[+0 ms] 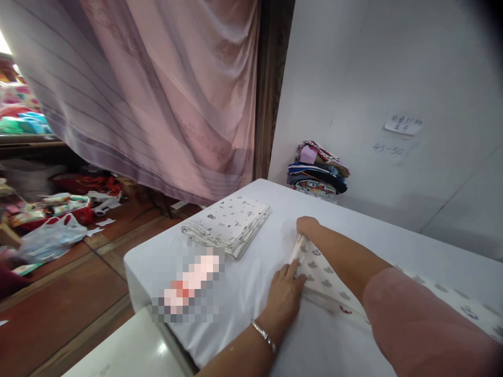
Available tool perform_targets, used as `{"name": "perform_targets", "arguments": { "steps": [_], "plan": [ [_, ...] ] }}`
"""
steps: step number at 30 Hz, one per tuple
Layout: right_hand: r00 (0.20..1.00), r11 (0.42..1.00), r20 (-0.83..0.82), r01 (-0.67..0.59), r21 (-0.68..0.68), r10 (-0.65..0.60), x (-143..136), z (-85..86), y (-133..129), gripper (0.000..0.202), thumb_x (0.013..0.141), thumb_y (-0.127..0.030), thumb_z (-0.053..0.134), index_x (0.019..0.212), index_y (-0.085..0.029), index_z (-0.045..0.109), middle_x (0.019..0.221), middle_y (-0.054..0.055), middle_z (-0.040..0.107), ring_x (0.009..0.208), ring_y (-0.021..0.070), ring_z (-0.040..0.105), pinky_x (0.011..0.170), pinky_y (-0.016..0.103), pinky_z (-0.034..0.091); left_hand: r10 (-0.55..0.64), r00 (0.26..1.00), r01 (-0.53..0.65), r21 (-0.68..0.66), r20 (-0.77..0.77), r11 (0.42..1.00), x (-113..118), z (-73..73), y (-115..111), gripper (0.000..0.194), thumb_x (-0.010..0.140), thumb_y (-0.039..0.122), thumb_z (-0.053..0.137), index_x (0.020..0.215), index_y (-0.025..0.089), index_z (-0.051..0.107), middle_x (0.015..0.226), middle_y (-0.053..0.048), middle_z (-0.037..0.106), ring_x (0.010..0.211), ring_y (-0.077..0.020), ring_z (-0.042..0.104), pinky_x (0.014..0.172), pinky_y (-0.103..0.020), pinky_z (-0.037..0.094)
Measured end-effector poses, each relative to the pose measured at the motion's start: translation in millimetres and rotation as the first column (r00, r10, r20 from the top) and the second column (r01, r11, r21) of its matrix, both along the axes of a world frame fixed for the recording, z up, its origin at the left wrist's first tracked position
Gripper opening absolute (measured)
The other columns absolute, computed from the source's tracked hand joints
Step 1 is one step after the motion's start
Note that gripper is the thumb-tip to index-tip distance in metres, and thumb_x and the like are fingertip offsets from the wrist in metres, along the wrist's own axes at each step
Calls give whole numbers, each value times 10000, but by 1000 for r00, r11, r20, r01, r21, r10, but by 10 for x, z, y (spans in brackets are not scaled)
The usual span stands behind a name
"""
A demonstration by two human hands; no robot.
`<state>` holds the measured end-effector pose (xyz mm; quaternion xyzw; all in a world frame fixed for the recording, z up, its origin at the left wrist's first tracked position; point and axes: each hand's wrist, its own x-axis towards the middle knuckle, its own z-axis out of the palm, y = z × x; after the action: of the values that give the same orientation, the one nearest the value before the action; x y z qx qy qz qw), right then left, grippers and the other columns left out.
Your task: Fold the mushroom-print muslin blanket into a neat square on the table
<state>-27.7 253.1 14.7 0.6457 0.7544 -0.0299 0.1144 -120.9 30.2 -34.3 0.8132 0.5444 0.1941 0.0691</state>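
So, the cloth (322, 272) lies on the white table (153, 262), to the right of the folded stack (236, 217). The left hand (285, 293) has its fingers spread at the near edge; the right hand (308, 226) curls at the far corner — whether pinching, I cannot tell. Best keep that edge taut — light, even pressure avoids creases.

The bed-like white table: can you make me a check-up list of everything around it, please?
Surface: white cover, wrinkled
Job's things: patterned cloth under the hands; folded cloth nearby
Clutter: blurred-out item on the cover; plastic bag on the floor
Hands: left hand on the patterned cloth's edge; right hand at its far corner
Cables: none certain
Surroundings: pink curtain; fabric pile by the wall
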Motion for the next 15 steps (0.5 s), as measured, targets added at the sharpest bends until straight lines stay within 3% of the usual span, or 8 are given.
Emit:
{"name": "perform_targets", "arguments": {
  "steps": [5,10,15],
  "plan": [
    [999,1000,35,22,9,-22,-37,33,-17,274,866,-314,561,1073,-135,580,1104,77,593,987,195,576,842,412,485,5,999,-7,30,48,1000,-2,-46,-3,290,849,143,415,1050,229,606,1405,-77,356,1109,-243,447,867,-391,423],
    [1000,1000,-7,6,17,-6,-16,-37,-10,305,878,-334,540,1113,-140,551,1114,81,572,960,188,576,820,394,491,17,999,-17,10,46,1000,4,-79,6,316,829,139,437,1089,225,596,1314,-109,458,1082,-255,466,873,-401,409],
    [997,1000,-77,-18,23,19,70,-82,18,312,878,-366,535,1085,-134,570,1083,80,596,945,181,587,827,395,484,42,997,-40,-33,61,999,4,-22,-3,345,799,113,441,1083,235,595,1219,-85,536,1047,-239,485,840,-382,412]
  ]
}}
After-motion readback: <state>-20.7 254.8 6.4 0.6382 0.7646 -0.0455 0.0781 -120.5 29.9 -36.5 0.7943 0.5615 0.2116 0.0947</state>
